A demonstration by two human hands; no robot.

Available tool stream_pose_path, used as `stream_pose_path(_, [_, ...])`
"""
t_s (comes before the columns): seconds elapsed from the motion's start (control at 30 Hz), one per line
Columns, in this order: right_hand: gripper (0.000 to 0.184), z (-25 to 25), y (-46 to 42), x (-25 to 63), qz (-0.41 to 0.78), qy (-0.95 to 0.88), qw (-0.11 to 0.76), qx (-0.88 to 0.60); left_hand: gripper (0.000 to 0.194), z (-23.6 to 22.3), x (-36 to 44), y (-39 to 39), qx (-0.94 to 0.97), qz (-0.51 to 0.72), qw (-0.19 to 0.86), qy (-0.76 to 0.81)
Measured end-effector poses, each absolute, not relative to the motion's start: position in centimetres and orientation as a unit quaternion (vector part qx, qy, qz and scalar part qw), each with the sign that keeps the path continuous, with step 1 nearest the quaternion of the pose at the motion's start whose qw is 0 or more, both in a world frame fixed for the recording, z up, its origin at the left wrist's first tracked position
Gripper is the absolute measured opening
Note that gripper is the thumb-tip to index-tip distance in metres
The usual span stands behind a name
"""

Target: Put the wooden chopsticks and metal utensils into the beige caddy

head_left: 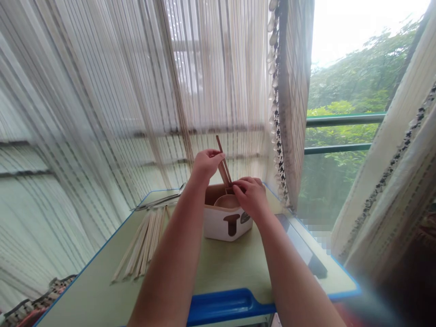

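Brown sticks (226, 169) stand nearly upright, their lower ends inside the far part of the box (214, 222). The left hand (208, 160) pinches them high up between thumb and fingers, a hold that likely leaves the lower ends free among the compartments. The right hand (251, 194) bends over the box's right rim with fingers curled near the sticks, perhaps to steady the box; whether it grips anything cannot be told. Pale sticks (145, 245) lie fanned to the left on the table (235, 268), with metal utensils (161, 200) beyond, seemingly within easy reach.
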State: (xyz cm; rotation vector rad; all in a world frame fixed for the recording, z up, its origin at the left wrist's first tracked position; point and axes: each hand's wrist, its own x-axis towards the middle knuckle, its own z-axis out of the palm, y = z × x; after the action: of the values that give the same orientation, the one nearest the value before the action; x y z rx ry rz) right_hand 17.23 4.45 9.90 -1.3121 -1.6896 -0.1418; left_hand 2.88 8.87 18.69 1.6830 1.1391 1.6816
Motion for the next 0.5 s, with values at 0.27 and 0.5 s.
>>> stream_pose_path(0.27, [0.024, 9.9, 4.4, 17.3, -0.061, -0.694, 0.48, -0.533, 0.021, 18.5, 2.2, 9.2, 0.641, 0.639, 0.172, 0.388])
stream_pose_path(0.5, [0.025, 9.8, 4.5, 17.3, -0.062, -0.691, 0.48, -0.536, 0.026, 19.3, 1.2, 7.8, 0.663, 0.575, 0.138, 0.459])
